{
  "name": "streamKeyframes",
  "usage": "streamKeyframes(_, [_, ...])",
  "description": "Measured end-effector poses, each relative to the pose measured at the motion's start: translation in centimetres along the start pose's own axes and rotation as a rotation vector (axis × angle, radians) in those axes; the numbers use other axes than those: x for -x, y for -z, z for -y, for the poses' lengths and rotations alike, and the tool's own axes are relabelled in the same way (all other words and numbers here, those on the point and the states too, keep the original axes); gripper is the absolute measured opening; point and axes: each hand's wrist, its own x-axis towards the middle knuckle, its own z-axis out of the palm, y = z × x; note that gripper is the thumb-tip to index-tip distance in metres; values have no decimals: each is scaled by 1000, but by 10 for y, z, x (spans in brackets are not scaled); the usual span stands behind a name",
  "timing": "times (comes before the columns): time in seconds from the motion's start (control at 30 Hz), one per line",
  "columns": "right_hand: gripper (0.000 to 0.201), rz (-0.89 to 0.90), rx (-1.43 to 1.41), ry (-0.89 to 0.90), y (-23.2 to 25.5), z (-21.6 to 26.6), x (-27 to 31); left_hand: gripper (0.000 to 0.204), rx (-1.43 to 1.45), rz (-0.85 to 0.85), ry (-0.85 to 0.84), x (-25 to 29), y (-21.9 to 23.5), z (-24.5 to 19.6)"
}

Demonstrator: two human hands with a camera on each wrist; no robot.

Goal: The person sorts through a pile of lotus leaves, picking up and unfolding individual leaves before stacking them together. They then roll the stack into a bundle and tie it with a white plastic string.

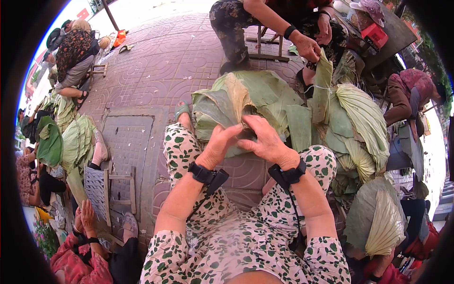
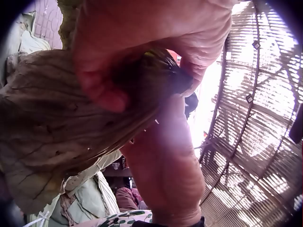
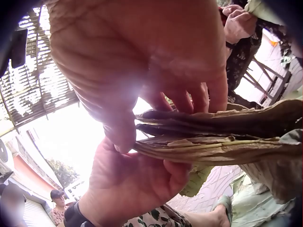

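Note:
A folded bundle of dry brownish-green leaves (image 1: 236,97) fans away from the person's two hands, over a pile of large green leaves (image 1: 272,94). The left hand (image 1: 221,144) grips the gathered end of the bundle; in the left wrist view its curled fingers and thumb (image 2: 156,42) close round the dark leaf end. The right hand (image 1: 267,142) meets it from the other side, thumb and fingers pinching the same end. Stacked leaf layers (image 3: 213,142) show edge-on between both hands in the right wrist view.
Across the pile, another person's hand (image 1: 307,46) holds a tied leaf roll (image 1: 323,85). More stacked leaves (image 1: 362,118) lie at the right. A woven stool (image 1: 98,189) and other seated people are at the left, on purple paving (image 1: 142,80).

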Motion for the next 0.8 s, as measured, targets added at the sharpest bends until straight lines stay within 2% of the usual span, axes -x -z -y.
streamKeyframes(0.37, [59,-1,52,-28,-7,0,2,32,-56,8,22,-2,1,0])
streamKeyframes(0.53, [59,1,-53,-29,-6,-3,0,30,-40,8,19,1,0,-2])
streamKeyframes(0.8, [60,17,-45,-53,-5,-2,1,30,-57,-2,-3,-1,2,0])
